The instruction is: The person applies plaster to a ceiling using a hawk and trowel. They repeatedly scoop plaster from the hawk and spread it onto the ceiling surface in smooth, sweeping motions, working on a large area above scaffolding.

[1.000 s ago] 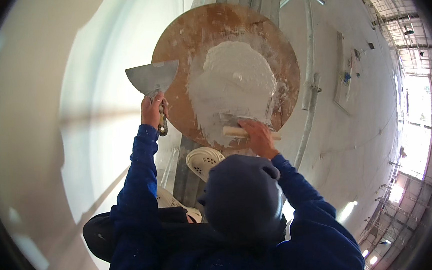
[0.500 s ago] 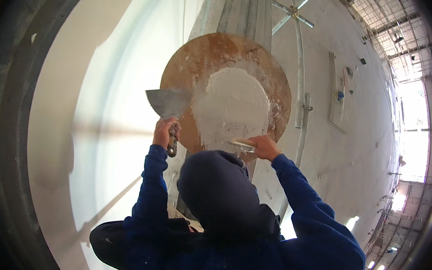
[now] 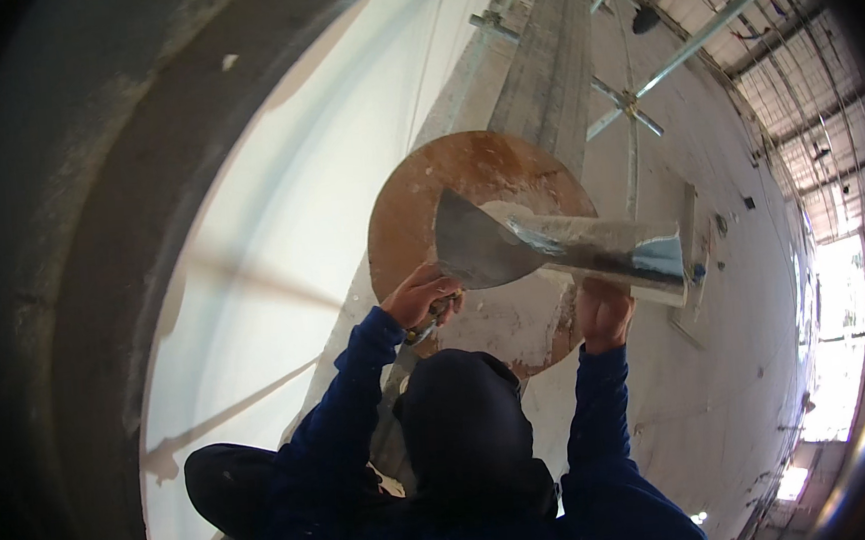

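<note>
My left hand [image 3: 427, 298] is closed round the handle of a wide, flared putty knife [image 3: 486, 244]. Its grey blade reaches to the right and meets or overlaps the left end of a long plastering trowel [image 3: 624, 254]. My right hand [image 3: 606, 315] grips that trowel from below, with its flat metal face turned up and a bluish reflection at the right end. Both tools are above a round brown board [image 3: 402, 197]. White plaster [image 3: 507, 330] lies on the board, partly hidden by the blades.
Long grey planks [image 3: 549, 71] run away beyond the board. A bright white wall surface [image 3: 281, 250] curves along the left. Metal scaffold tubes joined at a clamp [image 3: 628, 103] stand at the upper right, with a pale floor [image 3: 690, 372] below.
The putty knife has swung right to the trowel. My right hand has lifted the trowel from the board's near edge, turning its long face up. The view has shifted, showing the board lower and rightward.
</note>
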Demonstrator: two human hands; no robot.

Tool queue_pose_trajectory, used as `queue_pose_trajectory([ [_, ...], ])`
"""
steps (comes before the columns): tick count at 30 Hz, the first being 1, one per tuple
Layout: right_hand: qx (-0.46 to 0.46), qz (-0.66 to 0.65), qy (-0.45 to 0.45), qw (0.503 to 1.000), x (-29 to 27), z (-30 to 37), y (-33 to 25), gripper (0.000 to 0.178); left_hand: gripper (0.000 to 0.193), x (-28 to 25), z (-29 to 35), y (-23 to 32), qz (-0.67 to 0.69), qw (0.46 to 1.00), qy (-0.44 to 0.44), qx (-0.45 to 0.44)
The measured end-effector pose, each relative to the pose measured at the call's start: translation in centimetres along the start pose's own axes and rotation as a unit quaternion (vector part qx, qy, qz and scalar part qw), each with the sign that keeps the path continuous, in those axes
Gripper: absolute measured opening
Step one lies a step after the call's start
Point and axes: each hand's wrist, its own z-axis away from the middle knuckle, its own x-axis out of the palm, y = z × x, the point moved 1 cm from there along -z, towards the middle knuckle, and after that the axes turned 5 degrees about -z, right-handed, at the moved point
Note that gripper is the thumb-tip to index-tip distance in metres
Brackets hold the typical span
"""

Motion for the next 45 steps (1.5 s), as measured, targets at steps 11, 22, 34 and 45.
queue_pose_trajectory([
  [11, -0.225, 0.241, -0.359, 0.873, 7.4, -1.0, -1.1, 0.020, 0.018, 0.8, 2.1, 6.1, -0.087, 0.996, 0.030, 0.019],
  [22, -0.201, 0.540, -0.229, 0.785, 4.5, -3.4, -0.5, 0.033, 0.017, 2.0, 3.4, 8.8, -0.023, 0.999, 0.004, 0.036],
  [34, -0.010, 0.719, -0.189, 0.668, -4.2, -1.4, 8.2, 0.047, 0.029, -1.8, 3.7, 8.7, -0.043, 0.989, 0.097, 0.100],
  [45, 0.070, 0.803, -0.257, 0.533, -4.2, 6.1, 20.6, 0.050, 0.027, -2.4, 4.2, 7.2, -0.013, 0.987, 0.143, 0.078],
])
